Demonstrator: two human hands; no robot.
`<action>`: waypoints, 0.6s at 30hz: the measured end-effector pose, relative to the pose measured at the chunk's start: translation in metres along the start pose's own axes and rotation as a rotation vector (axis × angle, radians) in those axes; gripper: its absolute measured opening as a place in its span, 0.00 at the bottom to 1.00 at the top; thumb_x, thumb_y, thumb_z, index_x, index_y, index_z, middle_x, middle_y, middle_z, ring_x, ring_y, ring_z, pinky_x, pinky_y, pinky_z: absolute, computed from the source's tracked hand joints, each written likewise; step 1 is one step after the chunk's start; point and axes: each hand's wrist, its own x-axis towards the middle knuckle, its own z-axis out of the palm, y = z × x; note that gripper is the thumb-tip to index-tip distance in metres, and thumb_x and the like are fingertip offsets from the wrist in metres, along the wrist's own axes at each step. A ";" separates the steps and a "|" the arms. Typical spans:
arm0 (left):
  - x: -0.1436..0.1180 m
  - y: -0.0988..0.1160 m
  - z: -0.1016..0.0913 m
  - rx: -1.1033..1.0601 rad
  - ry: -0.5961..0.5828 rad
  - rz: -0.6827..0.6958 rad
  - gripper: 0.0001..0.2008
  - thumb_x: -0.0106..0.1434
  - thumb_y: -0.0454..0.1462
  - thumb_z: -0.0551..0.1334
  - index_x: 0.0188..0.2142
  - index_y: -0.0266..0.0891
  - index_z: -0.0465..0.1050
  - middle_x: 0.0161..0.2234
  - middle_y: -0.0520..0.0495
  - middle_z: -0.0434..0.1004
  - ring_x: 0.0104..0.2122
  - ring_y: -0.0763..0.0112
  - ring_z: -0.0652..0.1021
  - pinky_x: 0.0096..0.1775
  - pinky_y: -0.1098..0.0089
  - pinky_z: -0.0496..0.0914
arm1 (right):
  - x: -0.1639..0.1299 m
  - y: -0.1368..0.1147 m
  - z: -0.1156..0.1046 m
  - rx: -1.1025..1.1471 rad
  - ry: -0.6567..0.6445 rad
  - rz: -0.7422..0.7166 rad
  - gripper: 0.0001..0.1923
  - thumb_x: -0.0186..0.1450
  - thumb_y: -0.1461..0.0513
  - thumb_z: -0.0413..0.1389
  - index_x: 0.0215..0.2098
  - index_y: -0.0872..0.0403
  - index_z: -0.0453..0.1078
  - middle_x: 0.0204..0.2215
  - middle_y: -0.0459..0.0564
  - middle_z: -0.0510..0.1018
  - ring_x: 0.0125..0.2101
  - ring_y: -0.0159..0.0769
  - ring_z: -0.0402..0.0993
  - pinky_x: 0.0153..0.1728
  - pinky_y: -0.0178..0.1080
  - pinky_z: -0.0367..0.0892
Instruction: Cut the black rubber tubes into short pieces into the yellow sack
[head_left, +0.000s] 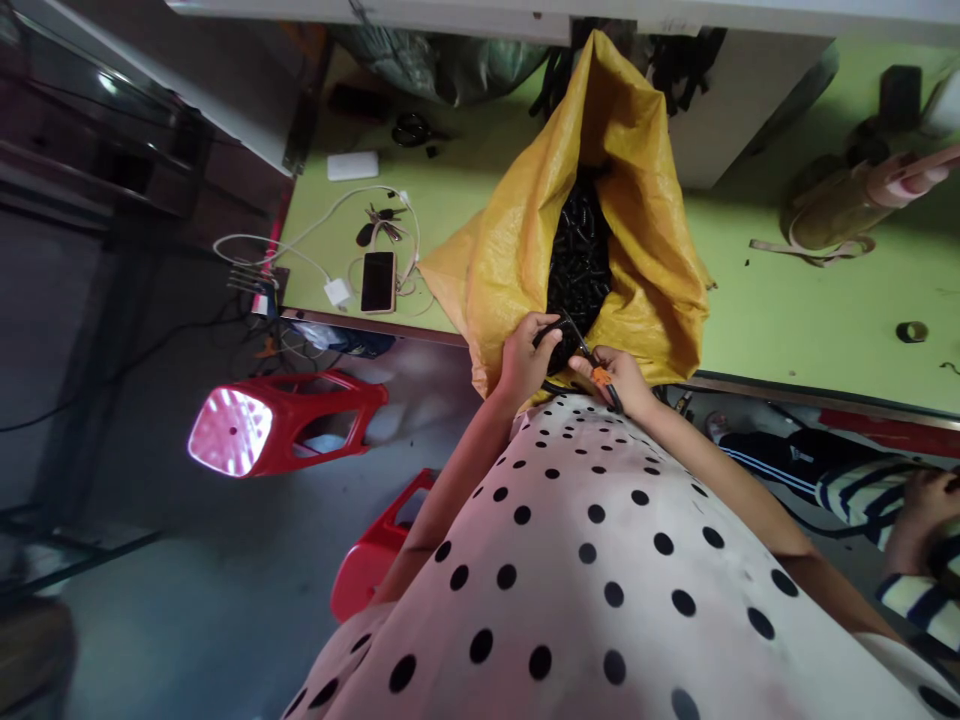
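Note:
A yellow woven sack [510, 235] lies open on the green table, with many small black pieces [581, 245] inside it. At the sack's near edge, my right hand [626, 380] is closed around scissors [601, 376] with dark handles and an orange wrap. Their blades point up and left toward my left hand [529, 352]. The thumb and fingers of my left hand are pinched on a small black piece whose exact kind I cannot make out. More black pieces lie just under both hands.
Left on the table [450, 180] are a phone [378, 282], keys [386, 222], a white cable and another pair of scissors [412, 130]. A bottle [832, 205] and a tape roll [912, 331] stand right. Red stools [322, 415] are below left; another person [847, 490] sits right.

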 end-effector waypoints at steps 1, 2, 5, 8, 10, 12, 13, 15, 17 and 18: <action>0.000 0.001 0.001 -0.026 0.012 -0.007 0.07 0.68 0.34 0.66 0.46 0.43 0.76 0.43 0.47 0.85 0.43 0.67 0.84 0.48 0.67 0.78 | -0.001 0.001 0.001 0.026 0.014 0.002 0.41 0.53 0.25 0.63 0.21 0.48 0.55 0.18 0.42 0.59 0.23 0.31 0.53 0.26 0.38 0.49; 0.000 0.002 0.002 -0.068 0.030 -0.020 0.06 0.69 0.35 0.67 0.45 0.43 0.75 0.40 0.48 0.83 0.39 0.69 0.83 0.43 0.69 0.77 | -0.001 0.003 0.002 0.063 0.023 0.012 0.40 0.54 0.26 0.64 0.22 0.48 0.55 0.18 0.41 0.59 0.23 0.31 0.54 0.25 0.38 0.50; 0.003 0.011 0.006 -0.294 0.106 -0.085 0.10 0.70 0.42 0.70 0.46 0.44 0.72 0.33 0.54 0.77 0.26 0.76 0.75 0.30 0.74 0.71 | -0.004 0.009 0.010 0.199 0.024 0.037 0.36 0.53 0.32 0.70 0.27 0.48 0.59 0.20 0.42 0.67 0.25 0.34 0.61 0.27 0.38 0.58; 0.012 0.025 0.010 -0.529 0.146 -0.130 0.14 0.71 0.45 0.70 0.48 0.45 0.68 0.32 0.56 0.72 0.23 0.79 0.71 0.26 0.76 0.67 | -0.004 0.017 0.020 0.270 -0.003 0.018 0.36 0.47 0.36 0.75 0.32 0.48 0.62 0.27 0.43 0.74 0.30 0.35 0.68 0.32 0.38 0.64; 0.020 0.035 0.012 -0.577 0.142 -0.138 0.12 0.74 0.44 0.67 0.49 0.46 0.66 0.34 0.55 0.73 0.25 0.78 0.72 0.26 0.76 0.69 | -0.002 0.021 0.023 0.272 -0.032 0.031 0.38 0.44 0.37 0.75 0.33 0.49 0.62 0.27 0.40 0.71 0.29 0.33 0.65 0.31 0.36 0.61; 0.027 0.043 0.015 -0.538 0.137 -0.131 0.10 0.77 0.44 0.63 0.52 0.46 0.66 0.38 0.52 0.76 0.27 0.78 0.75 0.29 0.75 0.71 | 0.000 0.024 0.023 0.265 -0.032 0.054 0.38 0.44 0.36 0.75 0.32 0.49 0.61 0.25 0.38 0.67 0.27 0.31 0.60 0.29 0.36 0.58; 0.028 0.046 0.017 -0.503 0.135 -0.126 0.09 0.78 0.43 0.61 0.54 0.46 0.66 0.40 0.51 0.78 0.29 0.77 0.77 0.32 0.75 0.74 | 0.000 0.023 0.021 0.265 -0.011 0.058 0.37 0.45 0.36 0.74 0.32 0.49 0.60 0.25 0.38 0.66 0.27 0.31 0.59 0.29 0.36 0.57; 0.027 0.048 0.025 -0.442 0.116 -0.124 0.11 0.79 0.44 0.59 0.57 0.45 0.66 0.43 0.48 0.80 0.34 0.76 0.80 0.39 0.73 0.77 | -0.002 0.021 0.016 0.266 0.056 0.048 0.36 0.46 0.37 0.73 0.32 0.49 0.60 0.27 0.40 0.68 0.27 0.31 0.60 0.29 0.36 0.58; 0.020 0.047 0.034 -0.397 0.054 -0.130 0.13 0.79 0.45 0.60 0.58 0.43 0.67 0.44 0.47 0.82 0.36 0.74 0.82 0.42 0.71 0.78 | -0.005 0.015 0.012 0.259 0.124 0.031 0.36 0.47 0.37 0.73 0.32 0.48 0.59 0.28 0.42 0.70 0.28 0.32 0.61 0.29 0.37 0.60; 0.015 0.046 0.038 -0.377 0.015 -0.132 0.13 0.79 0.46 0.60 0.56 0.42 0.69 0.43 0.47 0.82 0.36 0.73 0.82 0.41 0.71 0.78 | -0.008 0.012 0.011 0.259 0.149 0.024 0.36 0.48 0.37 0.73 0.32 0.48 0.58 0.28 0.42 0.71 0.28 0.33 0.62 0.30 0.38 0.61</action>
